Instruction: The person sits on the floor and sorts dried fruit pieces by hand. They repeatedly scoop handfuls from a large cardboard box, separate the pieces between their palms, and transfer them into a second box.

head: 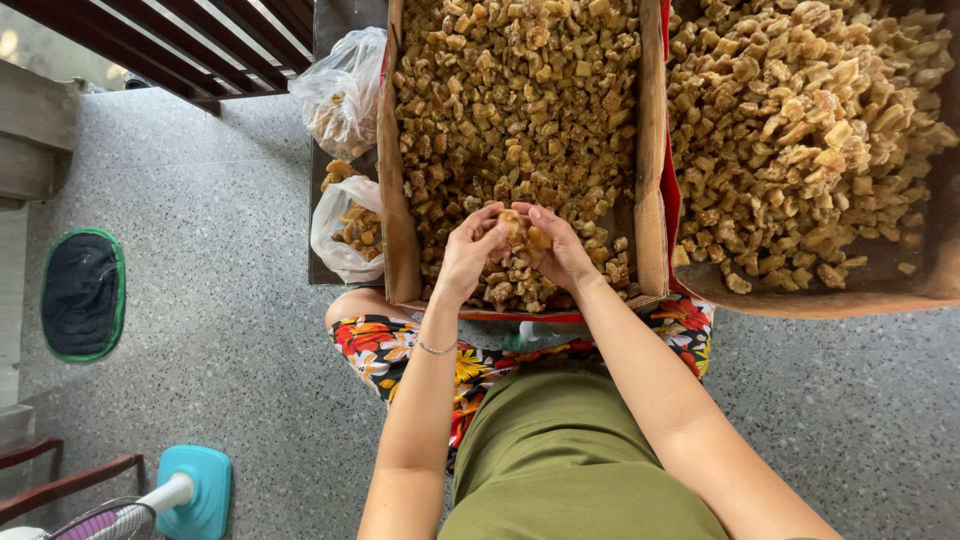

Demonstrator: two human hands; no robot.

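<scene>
Two cardboard boxes of brown dried chunks seen: right box (905, 285) at upper right, middle box (400, 240) at frame centre. Left hand (468, 252) and right hand (560, 250) closed together around small clump of chunks (515, 228), pinched between fingertips, above box's near end.

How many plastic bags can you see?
2. One plastic bag lies at the top, left of the middle cardboard box. The other plastic bag lies below it, beside the same box. More may be hidden.
</scene>
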